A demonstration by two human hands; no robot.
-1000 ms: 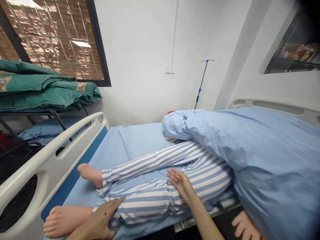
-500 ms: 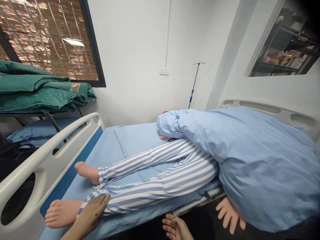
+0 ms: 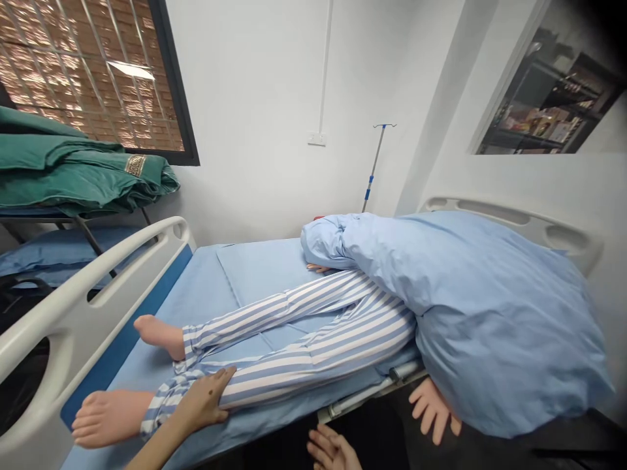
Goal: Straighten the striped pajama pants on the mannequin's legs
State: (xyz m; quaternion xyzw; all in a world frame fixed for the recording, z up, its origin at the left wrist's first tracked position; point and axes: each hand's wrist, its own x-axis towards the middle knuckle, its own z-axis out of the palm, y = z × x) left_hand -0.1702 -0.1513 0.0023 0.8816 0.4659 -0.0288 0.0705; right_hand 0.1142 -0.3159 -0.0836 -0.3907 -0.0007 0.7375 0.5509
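A patient manikin in blue-and-white striped trousers (image 3: pixel 313 352) lies on the bed, its bare feet (image 3: pixel 112 418) toward the footboard. My left hand (image 3: pixel 203 401) rests on the shin of the nearer leg, above the ankle, with its thumb apart from its fingers. Below the bed's near edge is my right hand (image 3: pixel 336 450), empty, fingers loosely bent and apart, cut off by the bottom of the view. A light blue quilt (image 3: pixel 480 307) is heaped over the manikin's upper body, hiding it. One manikin hand (image 3: pixel 434 408) sticks out under the quilt over the near side.
The white footboard (image 3: pixel 122 267) stands at the left and the headboard (image 3: pixel 514 215) at the right. A metal rail (image 3: pixel 362 395) runs along the near edge. Behind the bed are an IV pole (image 3: pixel 375 163) and a wall socket (image 3: pixel 317 138). Folded green bedding (image 3: pixel 83 173) lies at far left.
My left hand has slid up the shin from near the ankle, its thumb now spread on the near side. The right hand sits slightly left of before. The view has shifted a little.
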